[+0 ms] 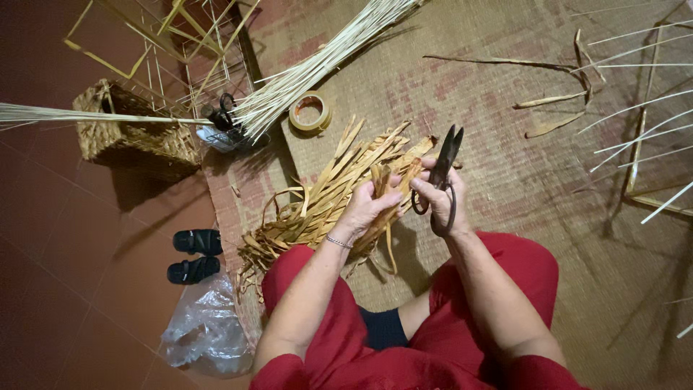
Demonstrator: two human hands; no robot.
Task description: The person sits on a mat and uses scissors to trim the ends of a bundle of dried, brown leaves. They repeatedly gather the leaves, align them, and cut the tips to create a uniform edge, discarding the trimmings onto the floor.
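Note:
I sit on a woven mat [563, 238] in red clothes. My left hand [369, 207] grips a bundle of flat tan strips [328, 198] that fans out to the upper right and trails down to the left. My right hand [442, 196] holds large black scissors [442, 170], blades pointing up and nearly closed, and its fingertips also touch the strip ends beside the left hand.
A roll of tape [310, 112] lies beyond the strips. A long sheaf of thin pale reeds [317, 65] runs to the top. A woven basket [133, 133], black sandals [193, 254] and a clear plastic bag [206, 328] sit at left. Loose sticks lie at right.

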